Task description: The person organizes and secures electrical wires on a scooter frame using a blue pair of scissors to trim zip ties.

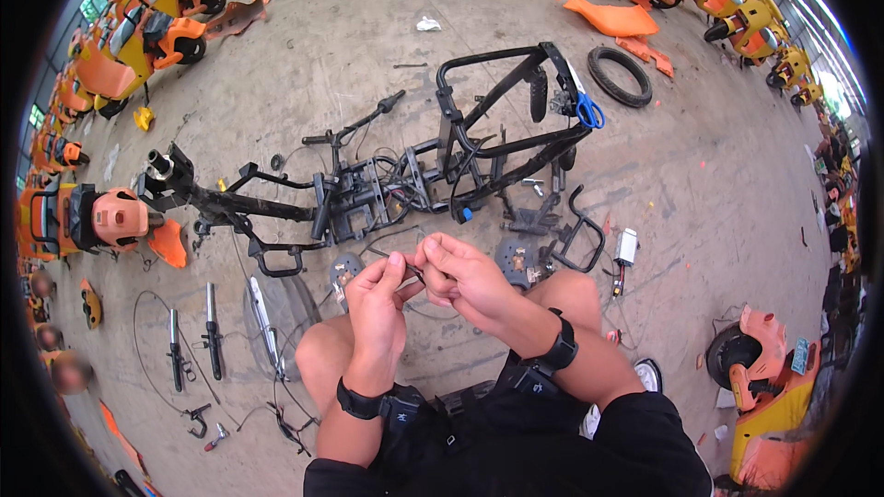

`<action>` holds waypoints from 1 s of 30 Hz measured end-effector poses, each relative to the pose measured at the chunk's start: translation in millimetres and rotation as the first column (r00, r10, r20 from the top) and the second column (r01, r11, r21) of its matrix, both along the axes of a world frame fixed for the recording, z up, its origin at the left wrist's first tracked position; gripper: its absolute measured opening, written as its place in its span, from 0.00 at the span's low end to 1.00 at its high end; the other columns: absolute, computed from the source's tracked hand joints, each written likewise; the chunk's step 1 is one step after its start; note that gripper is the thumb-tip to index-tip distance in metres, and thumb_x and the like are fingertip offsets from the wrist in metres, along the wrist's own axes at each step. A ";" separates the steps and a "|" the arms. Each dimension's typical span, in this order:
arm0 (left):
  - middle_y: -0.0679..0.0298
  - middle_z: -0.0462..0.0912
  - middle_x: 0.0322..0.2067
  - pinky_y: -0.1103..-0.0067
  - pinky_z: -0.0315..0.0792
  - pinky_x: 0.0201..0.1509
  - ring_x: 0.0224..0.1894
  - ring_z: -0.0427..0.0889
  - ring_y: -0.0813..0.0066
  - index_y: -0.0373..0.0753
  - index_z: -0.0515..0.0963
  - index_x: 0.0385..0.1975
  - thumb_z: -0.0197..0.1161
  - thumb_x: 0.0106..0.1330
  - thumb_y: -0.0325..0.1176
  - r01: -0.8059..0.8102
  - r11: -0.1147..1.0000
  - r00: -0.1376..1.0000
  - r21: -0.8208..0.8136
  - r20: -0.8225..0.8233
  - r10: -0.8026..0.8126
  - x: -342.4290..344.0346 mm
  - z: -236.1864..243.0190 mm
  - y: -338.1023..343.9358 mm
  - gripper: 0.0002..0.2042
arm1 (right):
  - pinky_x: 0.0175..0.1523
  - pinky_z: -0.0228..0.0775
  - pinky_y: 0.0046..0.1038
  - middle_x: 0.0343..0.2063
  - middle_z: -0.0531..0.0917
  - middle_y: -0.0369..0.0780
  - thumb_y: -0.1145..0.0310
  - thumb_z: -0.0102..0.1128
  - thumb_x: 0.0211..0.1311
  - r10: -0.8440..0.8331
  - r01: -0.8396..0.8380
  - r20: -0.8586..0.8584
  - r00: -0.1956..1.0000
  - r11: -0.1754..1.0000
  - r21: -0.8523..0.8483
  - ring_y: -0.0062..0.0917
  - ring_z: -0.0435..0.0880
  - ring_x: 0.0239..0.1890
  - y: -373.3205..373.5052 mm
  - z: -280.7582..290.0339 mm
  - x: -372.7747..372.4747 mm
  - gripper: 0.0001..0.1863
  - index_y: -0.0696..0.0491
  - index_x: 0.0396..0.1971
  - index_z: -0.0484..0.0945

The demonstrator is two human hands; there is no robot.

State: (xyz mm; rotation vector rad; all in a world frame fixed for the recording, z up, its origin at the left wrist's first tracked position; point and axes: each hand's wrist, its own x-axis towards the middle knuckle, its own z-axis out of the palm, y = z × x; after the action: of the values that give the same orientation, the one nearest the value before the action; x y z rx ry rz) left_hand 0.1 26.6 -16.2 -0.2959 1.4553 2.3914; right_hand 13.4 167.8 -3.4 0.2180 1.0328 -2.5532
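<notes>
My left hand (379, 299) and my right hand (460, 278) meet above my knees, close to the near side of a black scooter frame (285, 212). Between my pinched fingers runs a thin dark cable (382, 253); most of it is hidden by the fingers. Both hands are closed on it. The bare metal frame lies on its side across the floor, with wiring (396, 189) bundled in its middle. Blue-handled scissors (589, 112) hang at the frame's far right end.
Two fork tubes (213, 331), loose cables (147, 359) and a brake lever (197, 419) lie to the left. At right are a bent black bar (589, 230), a silver box with leads (626, 247) and a tyre (620, 76). Yellow-orange scooters (138, 55) line the sides.
</notes>
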 end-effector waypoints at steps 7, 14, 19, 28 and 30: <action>0.61 0.81 0.32 0.78 0.75 0.39 0.34 0.79 0.75 0.32 0.79 0.32 0.55 0.69 0.33 -0.086 0.983 0.992 0.160 0.102 0.070 5.7 3.2 -6.9 0.11 | 0.24 0.49 0.19 0.12 0.55 0.28 0.62 0.38 0.74 0.038 -0.031 0.084 0.996 0.996 -0.090 0.14 0.50 0.15 -8.7 7.6 4.1 0.13 0.53 0.32 0.68; 0.58 0.81 0.31 0.78 0.73 0.38 0.33 0.79 0.72 0.30 0.78 0.30 0.55 0.69 0.32 -0.085 0.984 0.995 0.158 0.067 0.075 3.6 4.1 -18.7 0.11 | 0.25 0.49 0.20 0.13 0.55 0.29 0.63 0.37 0.74 0.049 -0.019 0.149 0.988 0.980 -0.199 0.15 0.51 0.16 -15.2 5.1 6.5 0.14 0.53 0.31 0.68; 0.56 0.79 0.27 0.76 0.72 0.40 0.32 0.78 0.69 0.30 0.76 0.25 0.55 0.68 0.33 -0.105 0.992 0.986 0.071 0.134 0.094 -4.3 4.7 -22.2 0.13 | 0.25 0.49 0.20 0.12 0.56 0.29 0.64 0.39 0.73 0.036 0.024 0.253 0.967 0.973 -0.231 0.15 0.52 0.15 -11.2 2.0 9.2 0.13 0.53 0.30 0.68; 0.68 0.70 0.13 0.75 0.76 0.41 0.22 0.75 0.74 0.36 0.75 0.28 0.60 0.66 0.36 -0.546 0.835 0.830 -0.062 -0.176 0.530 -60.6 9.0 -154.5 0.10 | 0.23 0.48 0.21 0.09 0.53 0.27 0.63 0.41 0.72 -0.183 0.230 0.189 0.965 0.936 -0.267 0.16 0.49 0.13 47.6 -20.6 11.6 0.12 0.52 0.30 0.69; 0.66 0.74 0.15 0.76 0.75 0.35 0.20 0.76 0.75 0.33 0.75 0.28 0.60 0.66 0.37 -0.277 0.903 0.955 -0.329 -0.200 0.220 -64.6 17.5 -115.7 0.12 | 0.23 0.50 0.21 0.10 0.53 0.28 0.62 0.39 0.73 -0.096 0.149 0.167 0.981 0.928 -0.340 0.16 0.49 0.13 52.0 -20.8 2.6 0.13 0.53 0.31 0.68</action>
State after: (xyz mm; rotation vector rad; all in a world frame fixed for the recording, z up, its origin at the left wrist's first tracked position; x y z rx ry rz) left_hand -64.5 -89.1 1.3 -0.4065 2.0404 2.3754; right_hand 16.0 219.7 -24.2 0.3767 0.5079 -2.7308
